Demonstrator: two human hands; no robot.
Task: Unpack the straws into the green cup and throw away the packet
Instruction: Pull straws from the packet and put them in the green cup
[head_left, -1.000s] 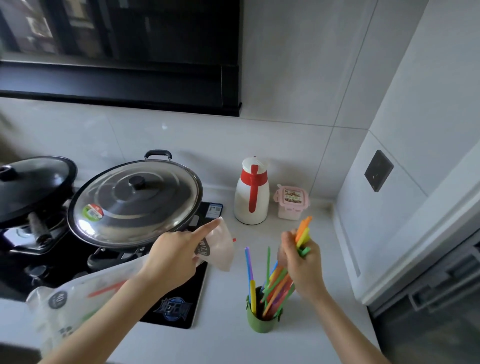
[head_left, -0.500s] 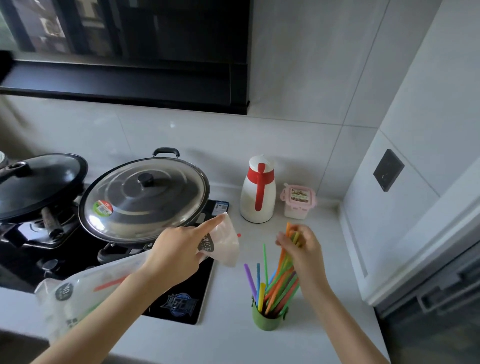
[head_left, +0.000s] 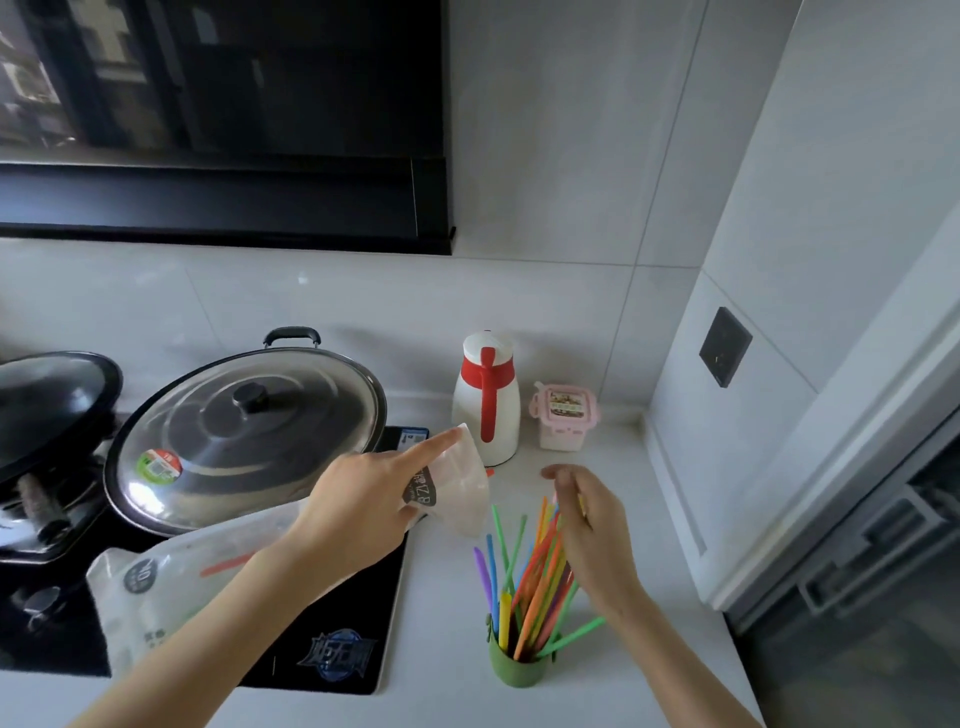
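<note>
1. Here, on my feed, the left hand grasps the packet near its open end. The thumb and curled fingers wrap the plastic, while the index finger lies straight along the mouth edge.
2. The right hand is released, its fingers loosely bent and holding nothing that I can see. It hangs just beside the upper ends of the straws; I cannot tell whether it touches them.
3. The straws stand bunched in the green cup, fanning out in purple, blue, yellow, orange, red and green. One green straw leans far out to the right, low over the cup's rim.
4. The cup stands on the white bench, just right of the black induction hob.
5. The packet runs back from the left hand, under the forearm and over the hob. I see a red straw inside it through the clear plastic, and a greenish tint lower down that is too faint to name.
6. Behind the left hand a wok with a steel lid sits on the hob, and a black pan sits at the far left.
7. A white flask with a red handle and a small pink box stand side by side against the back wall.
8. A dark wall socket is set in the side wall on the right.
</note>
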